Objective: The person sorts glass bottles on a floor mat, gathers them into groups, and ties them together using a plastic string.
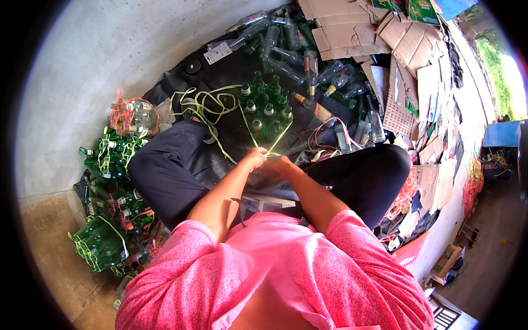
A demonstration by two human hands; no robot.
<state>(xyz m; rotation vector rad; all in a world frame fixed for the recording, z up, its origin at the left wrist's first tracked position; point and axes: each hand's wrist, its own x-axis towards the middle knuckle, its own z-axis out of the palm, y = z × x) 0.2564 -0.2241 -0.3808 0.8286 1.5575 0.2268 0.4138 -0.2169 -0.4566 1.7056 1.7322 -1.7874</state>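
In front of me a cluster of green glass bottles [268,110] stands upright on a black sheet [222,136]. A yellow-green plastic string [248,123] passes around the cluster, and its two sides slant together towards my hands. My left hand [256,158] is closed on the string where the sides meet. Close beside it, my right hand [279,164] is blurred, with its fingers drawn in at a short strand of the same string. A loose tangle of the string [206,103] lies left of the bottles, and one length runs back towards my left forearm.
Clear glass bottles [284,53] lie in a heap beyond the cluster and to its right. Flattened cardboard [342,29] is piled at the upper right. Tied bundles of bottles [101,241] sit left of my leg by the wall [95,53]. Pink string [330,123] lies near my right knee.
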